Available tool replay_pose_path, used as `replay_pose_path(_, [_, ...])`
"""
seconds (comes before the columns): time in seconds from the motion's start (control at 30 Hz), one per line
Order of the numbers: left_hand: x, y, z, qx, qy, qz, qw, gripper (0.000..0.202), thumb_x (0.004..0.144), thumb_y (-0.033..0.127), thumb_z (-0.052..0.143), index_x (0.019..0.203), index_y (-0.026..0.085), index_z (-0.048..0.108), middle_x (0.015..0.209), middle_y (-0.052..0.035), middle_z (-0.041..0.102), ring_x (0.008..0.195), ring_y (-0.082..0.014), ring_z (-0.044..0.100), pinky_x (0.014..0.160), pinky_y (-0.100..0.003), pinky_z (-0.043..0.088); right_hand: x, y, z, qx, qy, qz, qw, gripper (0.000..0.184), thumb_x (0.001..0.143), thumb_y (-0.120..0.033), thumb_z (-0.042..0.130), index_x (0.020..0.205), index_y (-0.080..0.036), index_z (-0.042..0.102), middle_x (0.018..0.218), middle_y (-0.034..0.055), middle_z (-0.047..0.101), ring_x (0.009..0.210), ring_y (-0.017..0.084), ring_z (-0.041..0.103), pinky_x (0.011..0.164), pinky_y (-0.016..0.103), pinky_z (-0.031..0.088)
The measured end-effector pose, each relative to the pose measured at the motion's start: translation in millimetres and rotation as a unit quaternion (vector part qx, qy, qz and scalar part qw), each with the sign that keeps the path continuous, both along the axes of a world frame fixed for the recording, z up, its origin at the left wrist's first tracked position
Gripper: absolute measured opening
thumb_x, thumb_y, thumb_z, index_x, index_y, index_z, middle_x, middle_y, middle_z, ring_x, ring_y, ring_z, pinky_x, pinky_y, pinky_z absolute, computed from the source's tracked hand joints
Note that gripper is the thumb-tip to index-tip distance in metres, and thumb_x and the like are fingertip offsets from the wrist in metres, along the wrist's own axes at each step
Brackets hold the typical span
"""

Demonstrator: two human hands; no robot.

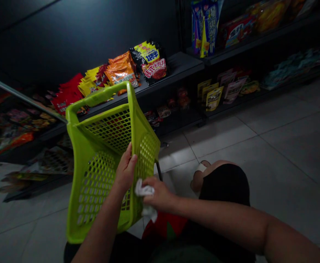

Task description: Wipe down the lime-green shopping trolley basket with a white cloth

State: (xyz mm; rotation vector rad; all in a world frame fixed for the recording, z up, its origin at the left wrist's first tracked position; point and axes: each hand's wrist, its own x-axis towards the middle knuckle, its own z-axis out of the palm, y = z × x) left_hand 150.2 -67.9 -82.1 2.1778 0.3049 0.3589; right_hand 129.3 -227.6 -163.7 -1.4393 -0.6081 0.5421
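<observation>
A lime-green plastic shopping basket [72, 175] with latticed walls is tilted in front of me, its open side turned towards me. My left hand [126, 168] reaches into it and grips the right-hand wall, thumb near the edge and the other fingers partly hidden. Outside that same wall, my right hand [160, 193] is closed on a crumpled white cloth [145, 190], which touches or nearly touches the plastic. Part of the cloth hangs below the hand, slightly blurred.
A dark shelf [186, 65] ahead bears orange snack packets [123, 69], black noodle packs [153, 65] and blue packs [206, 27]. Lower down stand yellow pouches [214, 98]. Pale floor tiles [288, 153] stretch to the right. My bent knee [227, 182] is beside my right arm.
</observation>
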Motion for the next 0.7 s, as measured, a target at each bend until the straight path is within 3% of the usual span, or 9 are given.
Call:
replay_pose_path(0.07, [1,0,1.7,-0.002,0.006,0.008,1.0,0.063,0.097,0.045,0.052,0.156,0.023,0.04,0.163,-0.007,0.04,0.152,-0.0258,0.033,0.127,-0.044,0.021,-13,-15,-4.6,-0.003,-0.054,0.124,0.991,0.035,0.065,-0.015,0.079,0.097,-0.025,0.071,0.095,-0.001,0.064,0.089,0.018,0.062,0.081,0.027,0.051])
replay_pose_path(0.13, [1,-1,3.3,-0.001,0.013,0.008,1.0,0.064,0.097,0.046,0.051,0.156,0.023,0.039,0.164,-0.0067,0.038,0.152,-0.0258,0.032,0.127,-0.044,0.022,13,-15,-3.4,-0.006,-0.111,0.167,0.98,0.032,0.067,-0.016,0.079,0.097,-0.025,0.072,0.095,-0.0008,0.063,0.091,0.018,0.061,0.083,0.028,0.05])
replay_pose_path(0.2, [1,-2,3.9,0.003,0.014,0.0,1.0,0.065,0.098,0.046,0.051,0.156,0.022,0.038,0.165,-0.0072,0.037,0.152,-0.0256,0.031,0.127,-0.043,0.021,66,-1,0.7,-0.022,-0.14,0.08,0.987,0.029,0.071,-0.014,0.075,0.098,-0.024,0.072,0.098,0.0002,0.062,0.095,0.019,0.061,0.089,0.03,0.049])
replay_pose_path(0.27, [2,-3,3.3,0.005,0.011,-0.008,1.0,0.065,0.098,0.046,0.05,0.157,0.021,0.037,0.165,-0.0081,0.037,0.152,-0.025,0.032,0.127,-0.041,0.021,122,20,3.9,-0.061,-0.106,-0.091,0.988,0.029,0.075,-0.012,0.069,0.101,-0.022,0.071,0.1,0.0025,0.062,0.098,0.021,0.06,0.092,0.033,0.049])
replay_pose_path(0.37, [4,-3,1.2,0.001,0.014,-0.018,1.0,0.065,0.098,0.045,0.05,0.157,0.021,0.036,0.164,-0.0075,0.038,0.152,-0.024,0.033,0.127,-0.04,0.022,156,42,0.1,-0.093,-0.05,-0.195,0.975,0.034,0.075,-0.009,0.064,0.107,-0.02,0.068,0.101,0.0047,0.064,0.101,0.022,0.06,0.094,0.035,0.049])
replay_pose_path(0.43, [6,-3,0.2,-0.004,0.015,-0.019,1.0,0.065,0.098,0.044,0.052,0.157,0.023,0.036,0.164,-0.0066,0.038,0.152,-0.0233,0.033,0.127,-0.039,0.022,131,39,-8.9,-0.081,-0.054,-0.163,0.982,0.037,0.073,-0.009,0.064,0.108,-0.02,0.067,0.1,0.0032,0.064,0.099,0.022,0.06,0.091,0.033,0.049])
replay_pose_path(0.5, [8,-3,0.7,-0.008,0.016,-0.014,1.0,0.065,0.097,0.043,0.052,0.158,0.023,0.035,0.165,-0.0064,0.036,0.152,-0.0233,0.033,0.126,-0.038,0.023,81,22,-19.5,-0.046,-0.096,-0.086,0.991,0.036,0.072,-0.012,0.066,0.106,-0.022,0.066,0.1,0.0015,0.063,0.095,0.02,0.06,0.086,0.031,0.05])
replay_pose_path(0.6, [11,-4,4.6,0.013,0.027,-0.004,1.0,0.067,0.097,0.041,0.052,0.159,0.023,0.033,0.167,-0.0054,0.033,0.153,-0.0234,0.031,0.127,-0.038,0.022,15,-12,-30.7,0.016,-0.216,0.13,0.967,0.033,0.072,-0.022,0.076,0.104,-0.025,0.068,0.102,0.0013,0.062,0.087,0.018,0.06,0.073,0.025,0.048])
replay_pose_path(0.7, [10,-4,10.4,0.069,0.063,0.005,0.996,0.07,0.098,0.041,0.052,0.161,0.024,0.027,0.166,-0.0053,0.033,0.151,-0.0249,0.034,0.127,-0.042,0.022,17,-26,-36.5,0.047,-0.29,0.234,0.927,0.028,0.074,-0.023,0.077,0.101,-0.028,0.072,0.107,0.0014,0.062,0.09,0.017,0.061,0.072,0.023,0.046])
